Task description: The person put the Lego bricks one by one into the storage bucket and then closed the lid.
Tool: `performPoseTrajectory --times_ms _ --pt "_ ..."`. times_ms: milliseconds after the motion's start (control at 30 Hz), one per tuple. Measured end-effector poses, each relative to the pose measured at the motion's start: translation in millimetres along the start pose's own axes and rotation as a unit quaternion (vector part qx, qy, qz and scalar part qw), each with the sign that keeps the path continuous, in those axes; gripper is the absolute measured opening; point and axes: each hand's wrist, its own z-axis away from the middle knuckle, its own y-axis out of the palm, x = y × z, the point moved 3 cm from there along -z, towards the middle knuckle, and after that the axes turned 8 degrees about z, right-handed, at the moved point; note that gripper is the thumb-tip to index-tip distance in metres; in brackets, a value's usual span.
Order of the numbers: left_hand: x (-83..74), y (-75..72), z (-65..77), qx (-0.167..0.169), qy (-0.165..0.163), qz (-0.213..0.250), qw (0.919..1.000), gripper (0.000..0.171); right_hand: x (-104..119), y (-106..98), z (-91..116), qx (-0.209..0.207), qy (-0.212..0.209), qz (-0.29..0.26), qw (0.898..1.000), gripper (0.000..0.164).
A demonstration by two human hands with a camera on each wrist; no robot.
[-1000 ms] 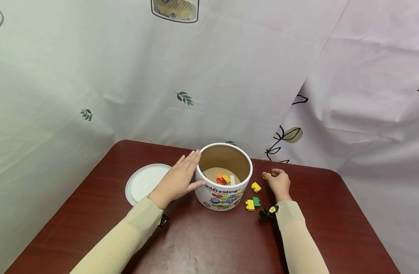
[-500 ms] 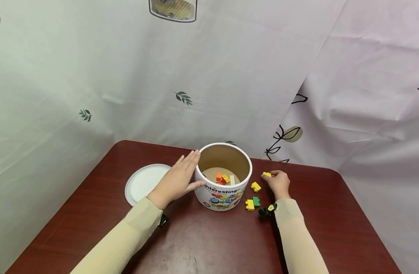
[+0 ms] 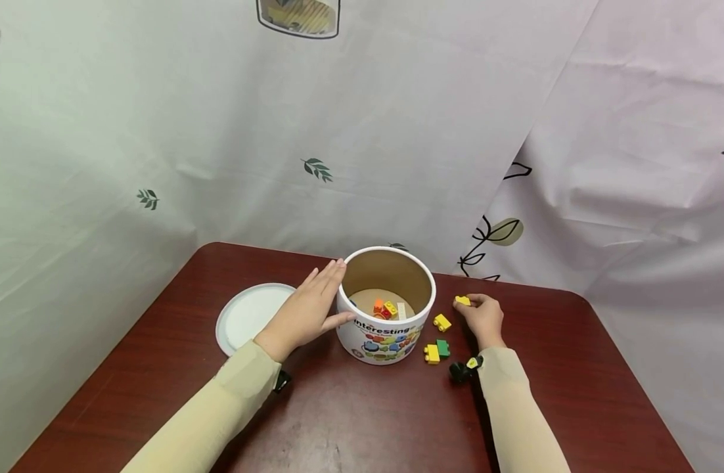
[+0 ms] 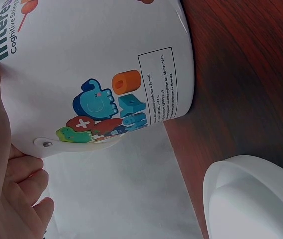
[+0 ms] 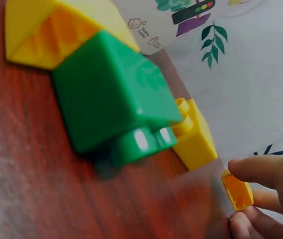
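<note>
My left hand (image 3: 307, 307) rests against the left side of a white printed bucket (image 3: 378, 345), its fingers straight at the rim and the thumb on the front wall. In the left wrist view that hand touches the bucket's printed side. To the right, my right hand (image 3: 483, 318) pinches a yellow toy brick (image 5: 238, 191), its hollow underside facing the right wrist camera. Near that hand lie another yellow brick (image 3: 441, 322), a green brick (image 3: 443, 348) and a yellow brick (image 3: 431, 355) touching the green one. Several bricks, among them a white one (image 3: 401, 311), lie inside the bucket.
A round white lid (image 3: 252, 315) lies on the dark red table (image 3: 338, 420), left of the bucket and partly behind the left hand. Behind the table's back edge hangs a pale patterned cloth (image 3: 397, 131).
The right hand has lifted its yellow brick slightly, and more of the brick shows above the fingers. The left hand and the bucket have stayed in place.
</note>
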Motion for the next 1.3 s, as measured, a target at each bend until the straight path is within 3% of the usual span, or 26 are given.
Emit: performPoseTrajectory --times_ms 333,667,1067,1300 --pt "0.1 0.2 0.4 -0.001 0.001 0.001 1.0 0.09 13.0 -11.9 8.2 -0.003 -0.02 -0.031 0.999 0.05" --pt "-1.1 -0.7 -0.1 0.002 -0.002 0.008 1.0 0.09 41.5 -25.3 22.1 -0.033 -0.089 -0.036 0.995 0.046" --pt "-1.4 -0.8 -0.2 0.003 -0.003 0.008 1.0 0.09 83.1 -35.2 48.5 -0.079 -0.199 -0.072 0.974 0.043" --pt "-1.5 -1.2 -0.3 0.004 -0.004 0.012 0.9999 0.09 105.3 -42.1 63.1 -0.082 -0.236 -0.091 0.964 0.043"
